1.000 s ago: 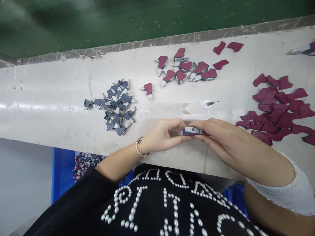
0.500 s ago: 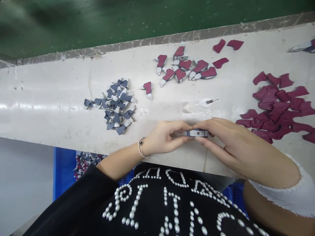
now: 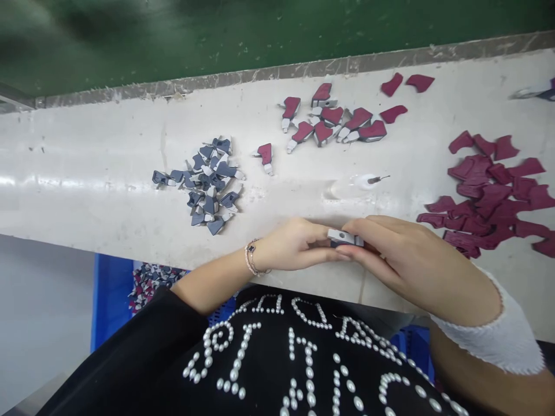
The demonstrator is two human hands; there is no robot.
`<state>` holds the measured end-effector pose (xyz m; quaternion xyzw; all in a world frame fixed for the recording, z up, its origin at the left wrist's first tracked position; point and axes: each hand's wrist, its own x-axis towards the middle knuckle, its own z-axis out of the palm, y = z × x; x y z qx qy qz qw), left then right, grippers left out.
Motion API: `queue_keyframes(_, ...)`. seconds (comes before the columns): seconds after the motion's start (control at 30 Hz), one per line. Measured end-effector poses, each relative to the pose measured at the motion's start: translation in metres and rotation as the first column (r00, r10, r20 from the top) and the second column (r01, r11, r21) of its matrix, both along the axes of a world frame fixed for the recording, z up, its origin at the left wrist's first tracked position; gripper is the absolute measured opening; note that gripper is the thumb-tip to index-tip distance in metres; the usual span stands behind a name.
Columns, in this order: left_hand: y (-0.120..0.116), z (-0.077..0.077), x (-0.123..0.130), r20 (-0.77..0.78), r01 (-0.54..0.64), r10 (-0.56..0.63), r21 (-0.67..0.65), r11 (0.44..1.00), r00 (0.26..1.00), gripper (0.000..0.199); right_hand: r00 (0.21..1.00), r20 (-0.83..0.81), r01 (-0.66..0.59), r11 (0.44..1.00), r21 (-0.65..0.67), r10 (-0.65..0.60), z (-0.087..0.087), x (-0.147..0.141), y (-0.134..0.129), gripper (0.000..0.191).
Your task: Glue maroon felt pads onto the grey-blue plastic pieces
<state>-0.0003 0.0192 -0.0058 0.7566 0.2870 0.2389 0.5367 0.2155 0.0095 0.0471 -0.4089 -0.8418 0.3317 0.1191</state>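
Observation:
Near the front edge of the table, my left hand (image 3: 297,245) and my right hand (image 3: 410,254) pinch one small grey and dark blue plastic part (image 3: 341,236) between them. A grey side with a round hole faces up; my fingers cover both ends. Just beyond my hands a translucent bottle with a needle tip (image 3: 358,182) lies on its side. Right of my right hand spreads a pile of loose maroon plastic pieces (image 3: 489,193). To the left, a heap of grey and dark blue plastic parts (image 3: 212,185) has no maroon faces showing.
Several parts with maroon faces (image 3: 332,115) lie toward the back, and one more (image 3: 265,155) sits apart. A few loose maroon pieces (image 3: 393,114) are beside them. A green surface (image 3: 277,40) borders the white table (image 3: 87,173). Below left stands a blue bin (image 3: 108,300) of parts.
The part between my hands has tilted and shifted slightly left, and my fingers have moved around it. The whole view has shifted slightly.

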Motion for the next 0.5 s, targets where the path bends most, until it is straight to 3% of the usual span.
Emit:
queue_keyframes(0.23,-0.009,-0.007,0.007,0.162,-0.136,0.109,0.161,0.978,0.981,0.038,0.997,-0.072,-0.020,0.997,-0.078,0.015,0.002,-0.001,0.000,0.042)
queue_keyframes(0.3,-0.005,-0.002,-0.001,0.084,-0.090,0.081,0.117,0.989,0.993,0.048,1.000,-0.025,0.006,0.997,-0.073,-0.007,0.006,-0.005,0.001,0.042)
queue_keyframes(0.4,0.011,0.017,-0.023,-0.176,-0.024,0.020,-0.017,1.000,0.984,0.048,0.998,0.027,0.057,0.998,0.005,-0.057,0.027,-0.004,-0.007,0.041)
queue_keyframes(0.43,0.017,0.024,-0.031,-0.255,-0.081,0.068,-0.039,0.996,0.964,0.045,0.998,0.018,0.053,0.998,0.046,-0.054,0.037,-0.002,-0.014,0.042)
queue_keyframes(0.5,0.032,0.037,-0.043,-0.346,-0.294,0.277,0.002,0.956,0.896,0.042,1.000,-0.029,-0.009,0.995,0.101,0.012,0.054,0.005,-0.038,0.040)
